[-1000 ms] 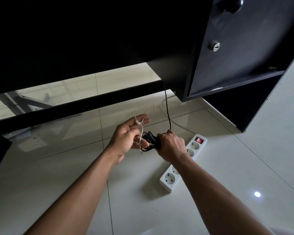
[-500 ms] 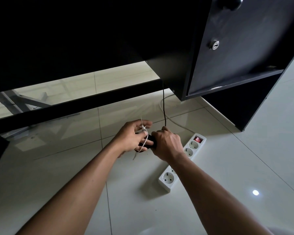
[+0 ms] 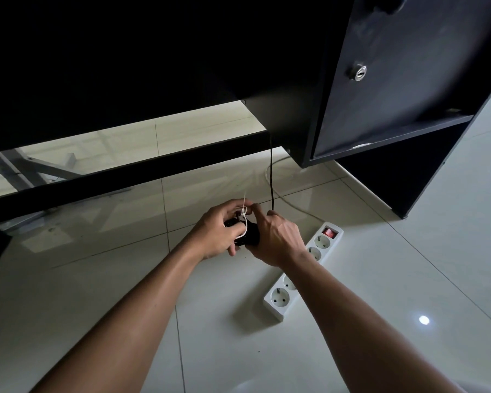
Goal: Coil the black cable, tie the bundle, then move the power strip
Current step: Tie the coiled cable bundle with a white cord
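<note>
The coiled black cable bundle [image 3: 251,236] sits between my two hands above the floor. A thin white tie [image 3: 244,219] is looped around it, its end sticking up. My left hand [image 3: 217,234] grips the bundle's left side and pinches the tie. My right hand [image 3: 277,239] holds the bundle's right side, fingertips at the tie. The cable's free run [image 3: 271,171] goes straight up to the desk. The white power strip [image 3: 304,268] with a red switch lies on the tiles under my right wrist.
A black desk [image 3: 125,66] looms overhead, with a black crossbar [image 3: 119,177] near the floor. A cabinet with a lock [image 3: 357,72] stands at right. A white cord [image 3: 292,204] curves over the glossy tiles [image 3: 408,279] to the strip.
My hands have come together on the bundle. The white tie, earlier dangling from my left fingers, now wraps the coil, and my right fingertips have reached its knot.
</note>
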A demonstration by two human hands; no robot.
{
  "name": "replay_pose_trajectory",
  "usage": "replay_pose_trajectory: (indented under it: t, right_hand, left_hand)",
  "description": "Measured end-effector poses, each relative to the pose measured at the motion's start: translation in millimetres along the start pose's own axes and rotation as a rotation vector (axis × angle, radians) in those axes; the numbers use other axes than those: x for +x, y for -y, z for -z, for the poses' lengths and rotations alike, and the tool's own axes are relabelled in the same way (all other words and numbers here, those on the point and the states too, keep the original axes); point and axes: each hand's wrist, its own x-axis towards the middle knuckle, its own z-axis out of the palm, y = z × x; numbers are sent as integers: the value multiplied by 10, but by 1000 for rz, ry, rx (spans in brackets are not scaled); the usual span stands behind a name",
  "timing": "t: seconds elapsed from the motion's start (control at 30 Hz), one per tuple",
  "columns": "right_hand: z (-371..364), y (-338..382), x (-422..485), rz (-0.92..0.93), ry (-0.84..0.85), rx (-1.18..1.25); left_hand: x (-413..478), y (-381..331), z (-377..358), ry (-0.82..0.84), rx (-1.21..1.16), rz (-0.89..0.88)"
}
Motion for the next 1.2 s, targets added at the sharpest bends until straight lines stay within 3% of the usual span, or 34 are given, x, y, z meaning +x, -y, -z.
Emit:
replay_pose_trajectory:
  t: [0.23, 0.4, 0.57, 0.73, 0.83, 1.07, 1.2]
  right_hand:
    - [30, 8, 11, 38, 34, -11]
    - [9, -42, 0, 47, 17, 30]
    - [1, -57, 8, 94, -30, 87]
    - [29, -66, 40, 77, -36, 217]
    - [10, -69, 62, 44, -13, 227]
    - [16, -102, 99, -144, -40, 271]
    - [-17, -86, 66, -156, 17, 177]
  left_hand:
    - [-1, 117, -49, -119, 247, -26]
    - [-31, 158, -12, -291, 467, 54]
    - [-11, 253, 61, -246, 360, 62]
    - [-70, 283, 63, -127, -73, 168]
    - [-132, 316, 9, -62, -203, 185]
    - [-160, 456, -191, -80, -275, 344]
    - [-110, 520, -233, -199, -233, 341]
